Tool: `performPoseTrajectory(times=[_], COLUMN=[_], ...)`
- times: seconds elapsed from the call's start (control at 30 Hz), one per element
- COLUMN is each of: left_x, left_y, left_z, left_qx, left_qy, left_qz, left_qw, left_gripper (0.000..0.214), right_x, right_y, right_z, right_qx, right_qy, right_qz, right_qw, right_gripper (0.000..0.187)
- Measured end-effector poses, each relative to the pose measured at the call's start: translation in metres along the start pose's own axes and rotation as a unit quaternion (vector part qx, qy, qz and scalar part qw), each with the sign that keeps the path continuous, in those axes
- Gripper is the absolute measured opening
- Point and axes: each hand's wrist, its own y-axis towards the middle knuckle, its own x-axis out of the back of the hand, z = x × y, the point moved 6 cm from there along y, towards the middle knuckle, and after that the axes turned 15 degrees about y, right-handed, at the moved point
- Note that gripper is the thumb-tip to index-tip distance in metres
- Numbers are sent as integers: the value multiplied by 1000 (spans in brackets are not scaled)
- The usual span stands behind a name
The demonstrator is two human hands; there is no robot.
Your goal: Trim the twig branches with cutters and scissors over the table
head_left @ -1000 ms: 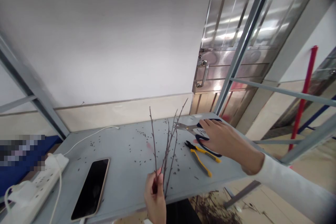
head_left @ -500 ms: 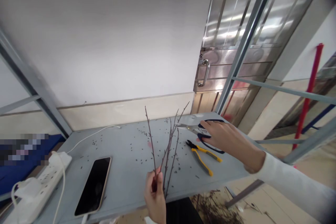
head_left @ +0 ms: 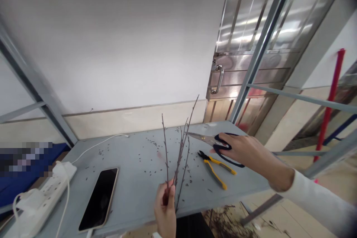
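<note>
My left hand [head_left: 165,208] pinches the base of a bundle of thin bare twigs [head_left: 180,152], held upright over the front edge of the grey table [head_left: 134,178]. My right hand [head_left: 245,150] grips the dark-handled scissors [head_left: 214,142], lifted just off the table, blades closed and pointing left at the twigs' upper part. The blade tips almost touch the twigs. Yellow-handled cutting pliers [head_left: 216,165] lie on the table below the scissors.
A black phone [head_left: 99,198] lies face up at the front left, a white power strip [head_left: 41,197] with cables beside it. Small dark bits litter the table. Grey frame posts stand at both sides; a steel door [head_left: 245,44] is behind. Twig debris lies on the floor.
My right hand took hold of the scissors and lifted them off the table, blades toward the twigs. The left hand kept the twigs upright with only a slight shift.
</note>
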Motion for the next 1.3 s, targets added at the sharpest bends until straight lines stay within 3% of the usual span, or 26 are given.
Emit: performPoseTrajectory(times=[0.17,0.27,0.37,0.57,0.8,0.93,1.1,1.3], left_x=[-1,-2,-5,-2,-1,1,-1,-7], left_y=[-6,-9,-8,-3,-6,-6,-4,0], left_z=[-4,-4,-4,-3,-9,-9,-1,9], left_qx=[31,74,103,129,145,156,175,195], left_qy=[-19,-50,-84,-125,-152,-157,-173,-204], left_qz=[-14,-1,44,80,94,94,127,161], left_qw=[999,996,990,980,973,971,961,946], left_gripper=[36,41,44,42,41,40,44,41], right_x=[1,2,2,3,9,6,-8,-50], right_y=[-6,-10,-14,-20,-19,-21,-29,-55], right_z=[-10,-13,-15,-10,-1,-2,6,26], right_qx=[1,4,-1,-17,-41,-62,-74,-97], right_qy=[62,105,125,164,227,268,337,414], right_qz=[-64,-76,-74,-71,-52,-34,-3,74], right_qw=[996,992,989,984,972,961,939,902], right_gripper=[33,30,24,19,22,14,9,10])
